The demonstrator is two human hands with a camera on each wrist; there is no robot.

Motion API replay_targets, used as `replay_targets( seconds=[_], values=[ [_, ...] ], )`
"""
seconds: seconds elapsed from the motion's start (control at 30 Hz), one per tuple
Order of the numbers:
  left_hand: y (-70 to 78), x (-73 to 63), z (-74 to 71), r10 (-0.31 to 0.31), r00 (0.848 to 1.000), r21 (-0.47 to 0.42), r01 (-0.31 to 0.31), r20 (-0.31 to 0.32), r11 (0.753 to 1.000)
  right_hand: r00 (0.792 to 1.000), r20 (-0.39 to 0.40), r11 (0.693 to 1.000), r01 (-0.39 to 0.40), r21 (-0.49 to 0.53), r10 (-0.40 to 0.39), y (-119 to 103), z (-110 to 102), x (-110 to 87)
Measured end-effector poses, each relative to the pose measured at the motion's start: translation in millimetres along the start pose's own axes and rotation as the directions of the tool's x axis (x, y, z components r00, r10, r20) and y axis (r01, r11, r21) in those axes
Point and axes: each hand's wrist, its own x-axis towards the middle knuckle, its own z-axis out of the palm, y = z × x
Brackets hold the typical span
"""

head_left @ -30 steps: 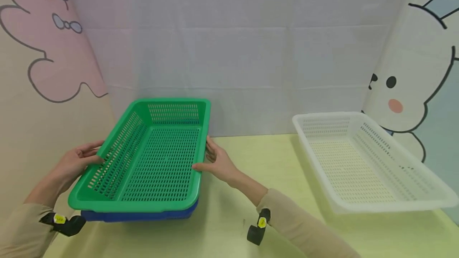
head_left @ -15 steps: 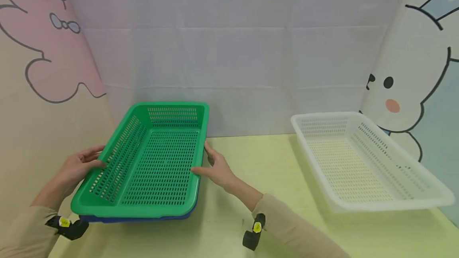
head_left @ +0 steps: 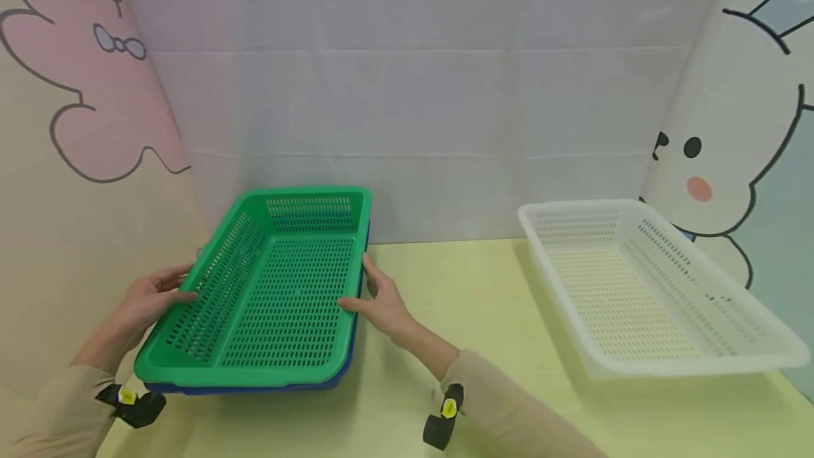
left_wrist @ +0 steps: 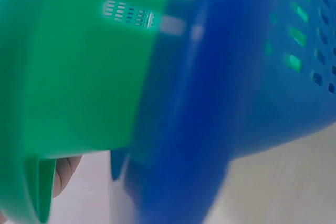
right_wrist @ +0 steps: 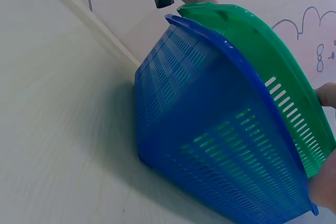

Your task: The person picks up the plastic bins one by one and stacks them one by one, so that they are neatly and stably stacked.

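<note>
A green plastic basket [head_left: 235, 376] with slotted walls sits partly nested inside a blue basket [right_wrist: 178, 98]. In the right wrist view the green rim stands above the blue rim, with a gap between them. My left hand [head_left: 149, 301] grips the green basket's left rim, thumb over the top and fingers outside. Its far right rim is held by my right hand [head_left: 384, 306], thumb on the rim and fingers down the side. The left wrist view is mostly filled by the green wall [left_wrist: 84, 87] and the blue rim [left_wrist: 199, 103].
A white slotted basket [head_left: 572, 324] stands on the right of the pale yellow-green table [head_left: 439, 274]. A pale cloth wall [head_left: 407, 104] rises behind, and printed side walls with cartoon animals border the left and right.
The green basket has come down deeper into the blue one, its far rim lower in the head view. Both hands have moved down with it, the left one also slightly rightward.
</note>
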Motion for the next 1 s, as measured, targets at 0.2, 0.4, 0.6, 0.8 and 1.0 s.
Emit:
replay_targets(
  seconds=[0.2,0.4,0.6,0.8,1.0],
  values=[
    [-1.3,1.2,4.9,0.005,1.0,-0.044,-0.006,-0.02,0.999,0.999,-0.036,1.0,-0.009,-0.024,0.008,4.9,4.9,1.2],
    [-1.1,-0.2,8.2,-0.012,0.999,-0.025,0.011,-0.05,1.0,0.998,-0.057,0.999,-0.033,-0.018,0.032,8.1,7.2,0.4],
    [0.2,-0.1,10.7,-0.025,0.996,-0.044,0.021,-0.081,0.999,0.998,-0.054,0.999,-0.035,-0.024,0.034,12.1,7.0,1.5],
    [2.4,2.3,11.3,-0.059,0.995,-0.066,0.054,-0.077,0.996,0.998,-0.058,1.0,-0.026,-0.015,0.025,14.7,7.5,3.9],
    [0.3,3.5,9.6,-0.091,0.995,-0.076,0.087,-0.041,0.993,0.999,-0.049,0.999,-0.02,-0.03,0.019,15.0,8.6,4.8]
  ],
)
